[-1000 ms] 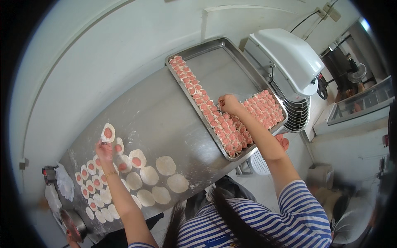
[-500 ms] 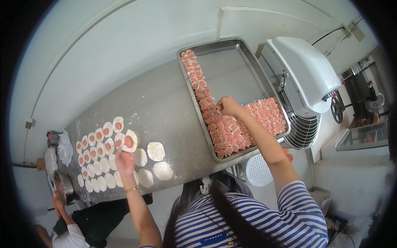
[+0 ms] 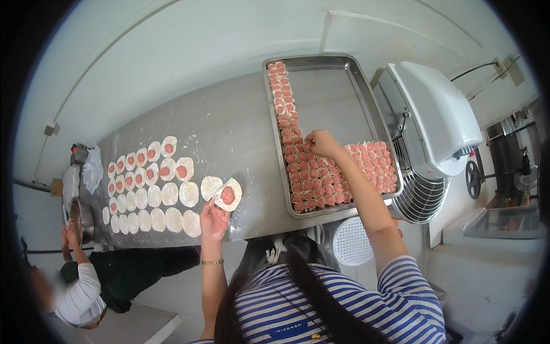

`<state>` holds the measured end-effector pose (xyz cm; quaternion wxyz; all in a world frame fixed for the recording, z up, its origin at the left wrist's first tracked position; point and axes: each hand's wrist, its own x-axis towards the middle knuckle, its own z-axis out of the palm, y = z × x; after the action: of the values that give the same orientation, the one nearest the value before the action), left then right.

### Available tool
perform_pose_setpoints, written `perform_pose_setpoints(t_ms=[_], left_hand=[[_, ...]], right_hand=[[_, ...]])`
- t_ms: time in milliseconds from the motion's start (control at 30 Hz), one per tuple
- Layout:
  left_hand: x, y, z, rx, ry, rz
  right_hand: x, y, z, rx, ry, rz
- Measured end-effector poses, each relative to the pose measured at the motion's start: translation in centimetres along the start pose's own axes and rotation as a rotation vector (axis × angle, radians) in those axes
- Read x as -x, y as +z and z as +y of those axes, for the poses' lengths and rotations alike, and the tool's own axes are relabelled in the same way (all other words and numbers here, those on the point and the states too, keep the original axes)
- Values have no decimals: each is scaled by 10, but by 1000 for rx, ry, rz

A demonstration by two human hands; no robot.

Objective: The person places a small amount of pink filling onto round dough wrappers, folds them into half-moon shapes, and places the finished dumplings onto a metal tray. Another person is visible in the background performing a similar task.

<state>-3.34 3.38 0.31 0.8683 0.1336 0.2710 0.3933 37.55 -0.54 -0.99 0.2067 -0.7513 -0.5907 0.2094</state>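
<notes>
Left hand (image 3: 215, 220) grips by its lower edge a round wrapper (image 3: 228, 195) bearing pink filling, raised at the near side of the steel table (image 3: 195, 126). Right hand (image 3: 322, 143) bends over the metal tray (image 3: 327, 103), fingertips drawn together beside packed pink dumplings (image 3: 321, 180); cannot tell whether they pinch one. Floured wrapper rows (image 3: 153, 195) lie leftward, some topped. White mixer (image 3: 438, 114) stands right of tray. Co-worker's hands at a metal bowl (image 3: 86, 221), far left.

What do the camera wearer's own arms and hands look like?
The left hand has no glove, but a gold-coloured bracelet at its wrist. The right hand wears neither. The right sleeve is short, striped blue and white.
</notes>
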Motion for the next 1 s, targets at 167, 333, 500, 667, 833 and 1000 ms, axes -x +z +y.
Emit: perform_pose_setpoints(t_ms=[167, 333, 500, 667, 833, 1000], left_hand=[[0, -19, -18, 2, -13, -3], [1, -18, -28, -4, -50, 5], [7, -9, -31, -25, -68, 63], [8, -8, -34, -37, -83, 89], [9, 2, -37, -65, -111, 51], [8, 34, -30, -134, -131, -1]], right_hand=[[-7, -17, -15, 88, -6, -119], [-8, -13, 7, -57, 19, -96], [-11, -11, 3, -86, 101, -139], [-11, -10, 5, -15, 69, -134], [-4, -19, -16, -24, 179, -89], [12, 11, -57, -393, 142, 152]])
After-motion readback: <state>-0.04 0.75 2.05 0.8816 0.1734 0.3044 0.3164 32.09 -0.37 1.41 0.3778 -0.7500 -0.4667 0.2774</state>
